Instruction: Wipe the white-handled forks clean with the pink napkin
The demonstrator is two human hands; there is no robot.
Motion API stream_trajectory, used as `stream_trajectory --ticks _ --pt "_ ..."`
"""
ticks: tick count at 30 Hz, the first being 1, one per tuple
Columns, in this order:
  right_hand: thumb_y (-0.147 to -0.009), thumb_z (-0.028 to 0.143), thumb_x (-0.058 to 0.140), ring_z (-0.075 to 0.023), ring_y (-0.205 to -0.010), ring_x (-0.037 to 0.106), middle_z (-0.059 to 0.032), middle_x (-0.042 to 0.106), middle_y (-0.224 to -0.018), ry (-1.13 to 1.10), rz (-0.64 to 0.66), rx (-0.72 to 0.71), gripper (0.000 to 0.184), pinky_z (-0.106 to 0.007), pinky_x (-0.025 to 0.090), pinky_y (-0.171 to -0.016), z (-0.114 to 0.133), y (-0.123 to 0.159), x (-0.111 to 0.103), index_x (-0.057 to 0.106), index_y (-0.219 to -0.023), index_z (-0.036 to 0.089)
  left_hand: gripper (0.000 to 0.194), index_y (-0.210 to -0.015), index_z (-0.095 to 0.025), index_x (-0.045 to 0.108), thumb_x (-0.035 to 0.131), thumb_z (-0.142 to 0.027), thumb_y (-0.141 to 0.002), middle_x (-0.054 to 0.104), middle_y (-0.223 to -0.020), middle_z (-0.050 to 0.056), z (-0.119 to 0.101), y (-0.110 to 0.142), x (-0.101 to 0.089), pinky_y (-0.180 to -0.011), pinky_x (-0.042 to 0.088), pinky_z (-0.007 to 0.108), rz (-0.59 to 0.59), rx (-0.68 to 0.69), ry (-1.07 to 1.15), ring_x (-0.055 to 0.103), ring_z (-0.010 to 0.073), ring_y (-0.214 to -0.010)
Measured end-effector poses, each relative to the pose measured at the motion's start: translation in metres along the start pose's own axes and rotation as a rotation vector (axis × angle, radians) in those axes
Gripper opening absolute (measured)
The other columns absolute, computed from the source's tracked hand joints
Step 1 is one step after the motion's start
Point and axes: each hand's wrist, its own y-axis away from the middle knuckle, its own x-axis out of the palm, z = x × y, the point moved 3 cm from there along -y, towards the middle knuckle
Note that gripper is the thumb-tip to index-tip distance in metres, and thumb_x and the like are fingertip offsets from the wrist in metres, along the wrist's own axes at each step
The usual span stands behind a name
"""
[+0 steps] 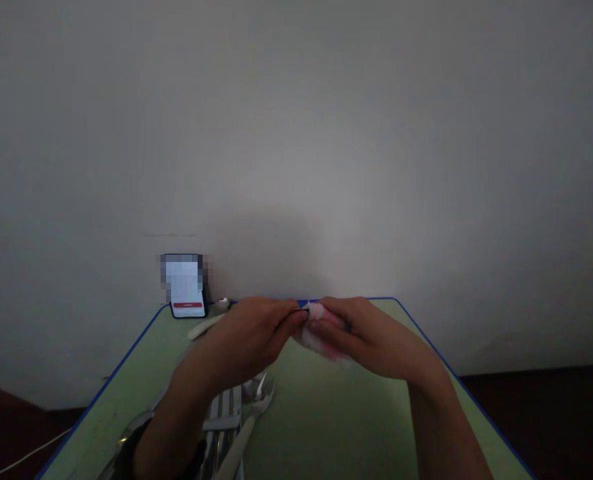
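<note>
My left hand (pixel 261 331) is closed in a pinch on a thin metal piece (pixel 301 309), seen edge-on; most of it is hidden by the fingers, so its kind cannot be told. Facing it, my right hand (pixel 359 333) is closed on a pink and white cloth (pixel 321 343). The cloth meets the end of the metal piece between the two hands, and its lower part hangs loose and blurred. Both hands are raised over the far part of the green table (pixel 326 427).
A phone (pixel 189 287) leans upright at the far left corner. Near it lies a white-handled utensil (pixel 206 327). By my left forearm are a fork (pixel 261 403) and a tray (pixel 222 423) with cutlery. A wall (pixel 296 133) stands behind the table.
</note>
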Motion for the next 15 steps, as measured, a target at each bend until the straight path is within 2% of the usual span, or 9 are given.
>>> stream_trajectory --ticks 8,15 --pt "-0.093 0.044 0.036 -0.0094 -0.057 0.042 0.0014 0.053 -0.065 0.02 -0.021 -0.016 0.036 -0.023 0.028 -0.054 -0.004 -0.001 0.002 0.054 -0.078 0.016 0.039 -0.072 -0.017 0.059 0.033 -0.034 -0.095 0.057 -0.059 -0.002 -0.003 0.002 0.001 -0.054 0.028 0.024 -0.069 0.063 -0.091 0.048 0.0096 -0.052" --pt "-0.088 0.039 0.049 -0.0112 -0.065 0.049 -0.0008 0.06 -0.076 -0.067 0.038 -0.005 0.026 -0.022 0.034 -0.059 -0.016 0.002 -0.001 0.062 -0.092 0.016 0.037 -0.07 -0.016 0.06 0.038 -0.033 -0.094 0.054 -0.055 -0.003 0.016 0.009 -0.011 -0.051 0.027 0.022 -0.183 0.053 -0.127 0.045 0.008 -0.048"
